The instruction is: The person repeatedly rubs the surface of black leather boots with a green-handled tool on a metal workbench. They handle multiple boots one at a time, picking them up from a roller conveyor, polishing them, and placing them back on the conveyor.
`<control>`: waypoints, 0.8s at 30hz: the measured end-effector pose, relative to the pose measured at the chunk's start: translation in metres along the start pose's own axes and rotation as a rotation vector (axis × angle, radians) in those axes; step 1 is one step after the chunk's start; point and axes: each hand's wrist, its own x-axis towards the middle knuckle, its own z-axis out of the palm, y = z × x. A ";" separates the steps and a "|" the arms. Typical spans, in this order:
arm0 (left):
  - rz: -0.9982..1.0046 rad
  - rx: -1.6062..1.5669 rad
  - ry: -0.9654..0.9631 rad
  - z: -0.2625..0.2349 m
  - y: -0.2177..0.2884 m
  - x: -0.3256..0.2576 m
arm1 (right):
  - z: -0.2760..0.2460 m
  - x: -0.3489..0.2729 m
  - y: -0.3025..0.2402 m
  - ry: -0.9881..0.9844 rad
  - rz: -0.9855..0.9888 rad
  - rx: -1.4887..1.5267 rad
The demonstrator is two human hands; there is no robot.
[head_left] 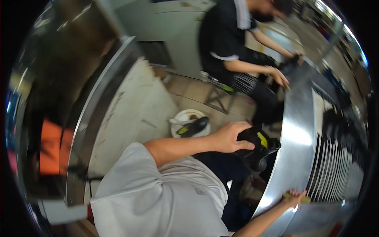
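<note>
My left hand (233, 138) is closed around a black shoe (256, 144) with a yellow-green mark on it. The shoe is held over my lap, close to the near edge of the metal worktop (294, 130). Down on that worktop, beside the slatted section, my right hand (294, 198) grips a small yellowish block (304, 200); its exact kind is not clear. Another black shoe (193, 127), also with a yellow-green mark, lies across a white bucket (179, 118) on the floor to my left.
A co-worker (229, 43) in a black shirt sits further along the worktop, both hands at a dark item. Metal slats (331, 170) run along the worktop's far side, with several black shoes (339, 126) behind. A pale board (134, 114) and an orange item (51, 148) are at left.
</note>
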 end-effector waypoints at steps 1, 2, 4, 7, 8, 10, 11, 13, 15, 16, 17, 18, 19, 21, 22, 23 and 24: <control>0.021 0.067 0.091 -0.024 0.009 -0.013 | 0.003 -0.012 0.007 -0.120 -0.053 0.025; 0.015 0.162 0.129 -0.063 0.027 -0.025 | -0.002 -0.021 0.010 -0.217 -0.054 0.030; -0.004 0.247 0.361 -0.120 0.076 -0.059 | 0.004 -0.030 0.006 -0.253 -0.072 -0.020; -0.084 0.544 0.721 -0.192 0.141 -0.096 | -0.013 -0.010 0.006 -0.254 -0.056 -0.029; -0.146 0.590 0.890 -0.214 0.156 -0.113 | -0.010 -0.013 0.005 -0.249 -0.078 -0.032; -0.160 0.573 1.239 -0.257 0.182 -0.150 | -0.005 -0.019 0.000 -0.247 -0.053 -0.050; -0.049 0.579 1.353 -0.281 0.187 -0.169 | -0.001 -0.022 0.000 -0.242 -0.042 -0.051; -0.052 0.908 1.657 -0.357 0.176 -0.220 | 0.008 -0.032 -0.003 -0.258 -0.038 -0.057; -0.134 0.817 1.774 -0.405 0.173 -0.247 | 0.010 -0.034 -0.003 -0.262 -0.045 -0.060; -0.242 0.883 1.818 -0.438 0.157 -0.265 | 0.009 -0.032 -0.002 -0.268 -0.045 -0.066; -0.346 0.949 1.856 -0.470 0.140 -0.278 | 0.011 -0.032 0.001 -0.270 -0.044 -0.068; -0.436 0.904 1.940 -0.495 0.120 -0.292 | 0.012 -0.032 0.000 -0.268 -0.046 -0.070; -0.534 0.866 2.016 -0.517 0.103 -0.309 | 0.010 -0.032 -0.001 -0.265 -0.039 -0.079; -0.633 1.075 2.058 -0.586 0.096 -0.351 | 0.012 -0.034 0.011 -0.256 -0.010 -0.083; -0.813 1.055 1.908 -0.597 0.083 -0.348 | 0.009 -0.032 0.006 -0.252 -0.043 -0.113; -0.979 1.028 1.752 -0.606 0.077 -0.347 | 0.007 -0.032 0.001 -0.252 -0.074 -0.142; -0.994 0.960 1.756 -0.621 0.080 -0.349 | 0.007 -0.033 0.001 -0.207 -0.114 -0.202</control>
